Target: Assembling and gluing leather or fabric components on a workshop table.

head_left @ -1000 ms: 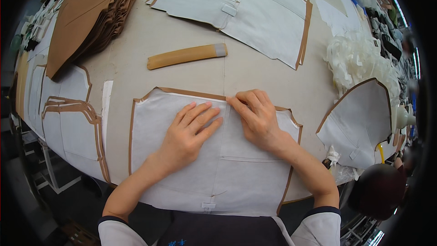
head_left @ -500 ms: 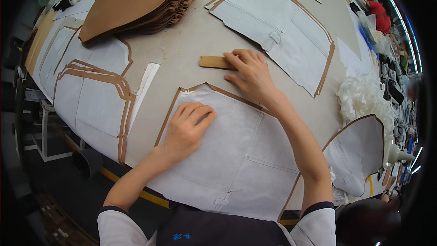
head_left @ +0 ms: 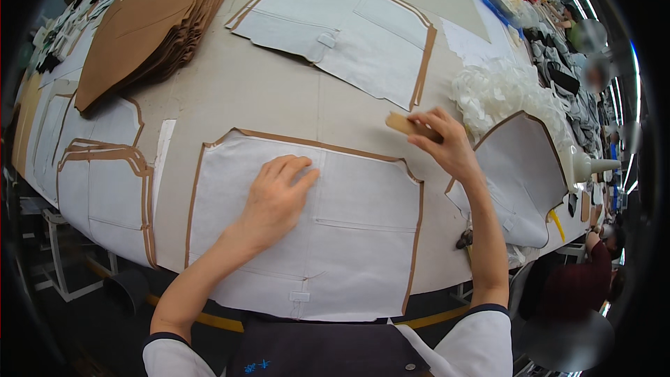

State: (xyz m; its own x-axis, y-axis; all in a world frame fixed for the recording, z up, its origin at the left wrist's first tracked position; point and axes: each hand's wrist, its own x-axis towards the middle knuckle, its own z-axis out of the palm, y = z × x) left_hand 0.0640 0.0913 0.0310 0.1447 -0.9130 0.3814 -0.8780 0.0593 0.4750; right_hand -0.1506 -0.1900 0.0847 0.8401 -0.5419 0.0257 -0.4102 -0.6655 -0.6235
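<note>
In front of me lies a panel with a white backing [head_left: 363,258] and brown edges along its sides and top. Resting on its upper middle, my left hand [head_left: 276,199] has its fingers stretched and the thumb apart. My right hand [head_left: 453,150] is closed around a flat tan strip of wood or bamboo [head_left: 400,124], just beyond the panel's top right corner. The strip's near end is hidden under my fingers.
Beyond is another white-backed panel [head_left: 293,10]. A brown stack of cut pieces [head_left: 136,31] sits far left, with more edged panels [head_left: 112,181] below it. On the right are a pale heap of scraps [head_left: 499,91], a curved panel [head_left: 523,160] and a nozzle bottle [head_left: 585,166].
My right hand has lifted the strip and carried it right. The near panel lies straighter relative to me, and its right corner now shows. My view has swung right.
</note>
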